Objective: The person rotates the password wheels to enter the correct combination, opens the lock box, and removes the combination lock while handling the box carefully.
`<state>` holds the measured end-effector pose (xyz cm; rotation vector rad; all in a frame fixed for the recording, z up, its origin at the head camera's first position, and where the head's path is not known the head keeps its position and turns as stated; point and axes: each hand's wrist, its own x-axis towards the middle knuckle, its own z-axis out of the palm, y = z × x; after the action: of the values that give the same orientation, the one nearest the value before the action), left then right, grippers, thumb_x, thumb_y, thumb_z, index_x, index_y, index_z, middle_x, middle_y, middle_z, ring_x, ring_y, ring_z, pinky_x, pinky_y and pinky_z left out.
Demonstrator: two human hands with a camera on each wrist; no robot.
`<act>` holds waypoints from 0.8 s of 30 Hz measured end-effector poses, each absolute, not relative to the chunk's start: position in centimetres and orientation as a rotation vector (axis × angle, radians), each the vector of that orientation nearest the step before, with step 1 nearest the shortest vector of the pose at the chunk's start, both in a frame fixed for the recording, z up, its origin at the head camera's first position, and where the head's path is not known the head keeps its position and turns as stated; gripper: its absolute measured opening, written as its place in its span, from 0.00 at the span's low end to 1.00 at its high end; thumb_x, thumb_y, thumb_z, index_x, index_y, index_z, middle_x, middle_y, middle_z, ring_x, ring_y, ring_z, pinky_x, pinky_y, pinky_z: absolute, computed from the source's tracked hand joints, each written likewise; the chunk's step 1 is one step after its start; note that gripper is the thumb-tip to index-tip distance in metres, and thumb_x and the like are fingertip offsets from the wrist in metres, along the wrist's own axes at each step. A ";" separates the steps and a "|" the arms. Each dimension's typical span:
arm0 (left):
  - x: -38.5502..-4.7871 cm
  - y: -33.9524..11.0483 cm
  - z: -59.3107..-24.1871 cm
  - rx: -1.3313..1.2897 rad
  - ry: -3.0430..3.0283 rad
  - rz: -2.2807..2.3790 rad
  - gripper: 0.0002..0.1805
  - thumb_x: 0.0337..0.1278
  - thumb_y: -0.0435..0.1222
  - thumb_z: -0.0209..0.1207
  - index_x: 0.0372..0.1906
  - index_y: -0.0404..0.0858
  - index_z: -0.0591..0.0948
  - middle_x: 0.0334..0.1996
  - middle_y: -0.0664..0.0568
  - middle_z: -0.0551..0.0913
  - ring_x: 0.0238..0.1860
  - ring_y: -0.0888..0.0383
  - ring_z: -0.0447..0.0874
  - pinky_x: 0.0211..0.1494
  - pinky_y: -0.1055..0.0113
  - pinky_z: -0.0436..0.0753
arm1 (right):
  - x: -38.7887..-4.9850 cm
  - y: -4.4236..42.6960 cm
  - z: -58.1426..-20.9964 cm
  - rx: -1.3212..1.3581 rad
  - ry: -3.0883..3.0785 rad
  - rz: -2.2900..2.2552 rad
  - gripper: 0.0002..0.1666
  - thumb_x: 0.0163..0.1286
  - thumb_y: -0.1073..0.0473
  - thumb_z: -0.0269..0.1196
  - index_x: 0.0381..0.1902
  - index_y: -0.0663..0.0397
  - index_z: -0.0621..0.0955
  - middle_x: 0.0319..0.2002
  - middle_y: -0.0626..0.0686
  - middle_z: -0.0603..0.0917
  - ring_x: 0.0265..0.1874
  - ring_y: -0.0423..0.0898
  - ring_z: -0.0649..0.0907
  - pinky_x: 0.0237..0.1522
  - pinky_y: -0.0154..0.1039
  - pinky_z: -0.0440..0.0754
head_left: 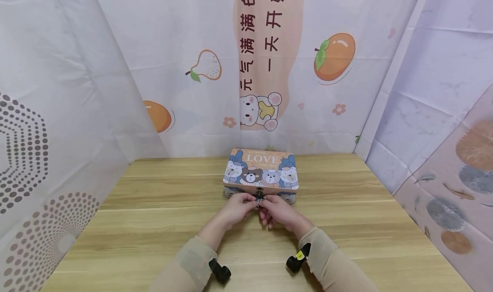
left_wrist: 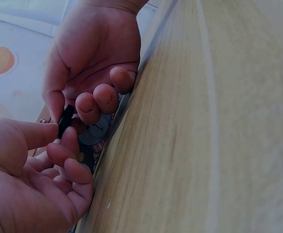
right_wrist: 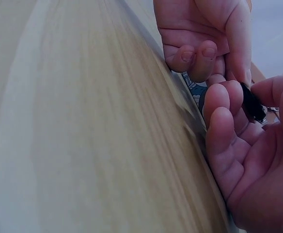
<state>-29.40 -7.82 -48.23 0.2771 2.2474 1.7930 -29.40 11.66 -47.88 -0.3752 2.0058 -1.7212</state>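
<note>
A rectangular box (head_left: 262,170) with cartoon bears and the word LOVE on its closed lid lies at the table's back, a metal clasp at its front. Just before the clasp, a small black object (left_wrist: 66,120) is held between both hands. The left hand (head_left: 237,208) pinches one side of it with thumb and fingertips. From the other side the right hand (head_left: 281,211) pinches it too, its other fingers curled below. In the right wrist view the black object (right_wrist: 252,103) sits between the thumbs and fingers; its exact shape is partly hidden.
The wooden table (head_left: 161,223) extends around the box and both forearms. Printed curtains (head_left: 185,27) hang behind the table and along both sides. Small black devices (head_left: 220,270) are strapped on both wrists.
</note>
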 end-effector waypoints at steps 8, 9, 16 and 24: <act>-29.3 -7.8 -48.6 0.274 2.260 1.780 0.10 0.71 0.34 0.59 0.47 0.30 0.82 0.36 0.45 0.83 0.23 0.58 0.71 0.26 0.69 0.72 | -29.4 11.7 -48.2 -0.366 2.013 -1.714 0.17 0.80 0.56 0.50 0.51 0.68 0.74 0.26 0.54 0.80 0.20 0.44 0.81 0.20 0.35 0.78; -29.3 -7.8 -48.6 0.274 2.259 1.781 0.10 0.71 0.34 0.59 0.47 0.30 0.82 0.35 0.45 0.82 0.23 0.58 0.71 0.26 0.69 0.72 | -29.4 11.7 -48.3 -0.368 2.015 -1.712 0.17 0.80 0.56 0.50 0.51 0.67 0.74 0.25 0.54 0.80 0.20 0.44 0.81 0.20 0.35 0.78; -29.3 -7.8 -48.5 0.279 2.250 1.789 0.10 0.71 0.33 0.58 0.47 0.30 0.82 0.34 0.47 0.82 0.23 0.58 0.71 0.26 0.69 0.71 | -29.4 11.6 -48.4 -0.373 2.026 -1.712 0.17 0.80 0.55 0.50 0.51 0.66 0.74 0.25 0.54 0.80 0.20 0.44 0.81 0.19 0.35 0.78; -29.4 -7.8 -48.3 0.281 2.253 1.800 0.09 0.71 0.32 0.58 0.46 0.30 0.82 0.34 0.49 0.83 0.23 0.58 0.71 0.26 0.69 0.72 | -29.5 11.9 -47.7 -0.313 1.979 -1.757 0.19 0.79 0.54 0.50 0.50 0.67 0.75 0.26 0.54 0.80 0.21 0.46 0.81 0.21 0.38 0.81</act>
<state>-29.41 -7.84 -48.28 0.2811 2.2533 1.7998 -29.55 11.87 -47.73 -0.3130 1.9789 -1.7565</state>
